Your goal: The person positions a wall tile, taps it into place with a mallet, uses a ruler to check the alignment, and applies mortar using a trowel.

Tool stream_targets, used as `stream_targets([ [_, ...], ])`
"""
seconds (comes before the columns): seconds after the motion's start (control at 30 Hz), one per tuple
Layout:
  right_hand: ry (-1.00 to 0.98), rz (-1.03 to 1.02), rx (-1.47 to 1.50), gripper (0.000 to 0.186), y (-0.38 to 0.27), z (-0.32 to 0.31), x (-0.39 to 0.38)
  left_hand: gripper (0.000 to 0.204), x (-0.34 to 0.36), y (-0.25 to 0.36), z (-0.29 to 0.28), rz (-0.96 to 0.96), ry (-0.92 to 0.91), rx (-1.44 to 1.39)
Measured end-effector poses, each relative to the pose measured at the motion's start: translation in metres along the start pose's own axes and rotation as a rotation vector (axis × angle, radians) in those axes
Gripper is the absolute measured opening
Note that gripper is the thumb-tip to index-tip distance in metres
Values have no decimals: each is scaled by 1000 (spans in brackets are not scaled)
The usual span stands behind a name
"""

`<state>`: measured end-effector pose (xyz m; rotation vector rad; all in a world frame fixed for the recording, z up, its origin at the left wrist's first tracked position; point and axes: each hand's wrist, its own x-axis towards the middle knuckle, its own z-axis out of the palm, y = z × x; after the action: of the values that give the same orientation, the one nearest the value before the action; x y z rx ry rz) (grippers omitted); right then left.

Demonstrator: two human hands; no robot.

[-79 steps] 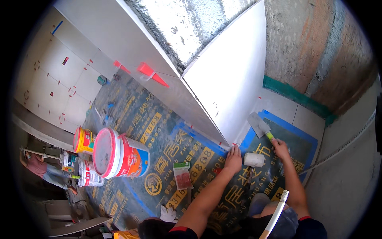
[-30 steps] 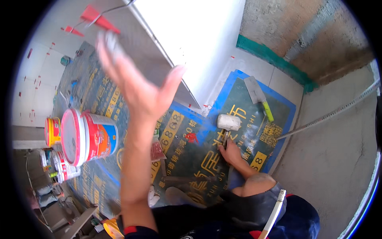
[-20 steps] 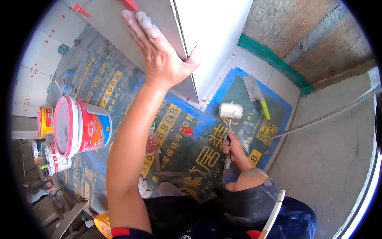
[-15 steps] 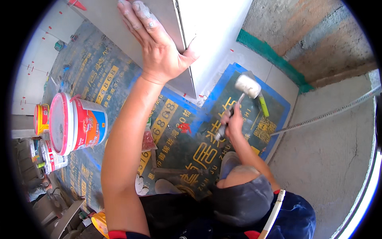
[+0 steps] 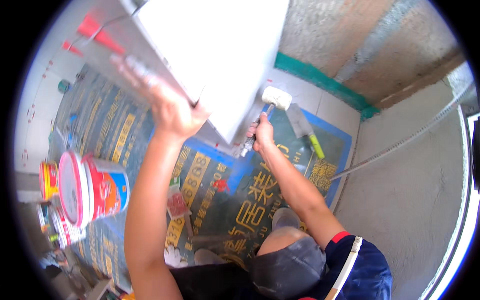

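Observation:
A rubber mallet with a white head [image 5: 276, 98] is in my right hand [image 5: 262, 132], fingers wrapped round its dark handle. Its head is close to the white face of a tiled corner [image 5: 225, 60]. My left hand [image 5: 172, 112] lies open against the corner's grey side, thumb at the edge; motion blurs its fingers. On the floor covering to the right of the mallet lies a trowel, its flat metal blade [image 5: 298, 120] joined to a lime-green handle [image 5: 316, 146].
Red-and-white buckets [image 5: 102, 190] stand at the left. Red wedges [image 5: 100, 35] stick out at the upper left. A bag of red bits [image 5: 177, 203] lies on the dark printed floor covering [image 5: 250, 200]. A bare cement wall [image 5: 405, 170] rises at the right, a corrugated hose [image 5: 400, 137] before it.
My right hand has brought the mallet up and left to the tiled corner, uncovering the trowel's blade. The view has shifted, and my left hand now appears lower and further left.

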<state>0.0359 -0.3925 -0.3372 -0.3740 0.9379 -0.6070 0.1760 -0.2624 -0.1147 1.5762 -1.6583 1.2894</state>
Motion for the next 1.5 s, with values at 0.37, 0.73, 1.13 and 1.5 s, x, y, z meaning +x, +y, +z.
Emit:
stream_targets([
  [0.37,59,-315,143,41,-75,29,31,108,5,19,2,-231,-16,-144],
  [0.73,-130,-267,-44,41,-129,56,22,109,-1,25,-3,-297,-75,-105],
  [1.13,-116,-454,-118,40,-143,111,-30,106,-4,26,-4,-283,-74,-165],
  [1.5,-191,-467,70,38,-177,101,-51,101,5,33,-4,-368,-4,-212],
])
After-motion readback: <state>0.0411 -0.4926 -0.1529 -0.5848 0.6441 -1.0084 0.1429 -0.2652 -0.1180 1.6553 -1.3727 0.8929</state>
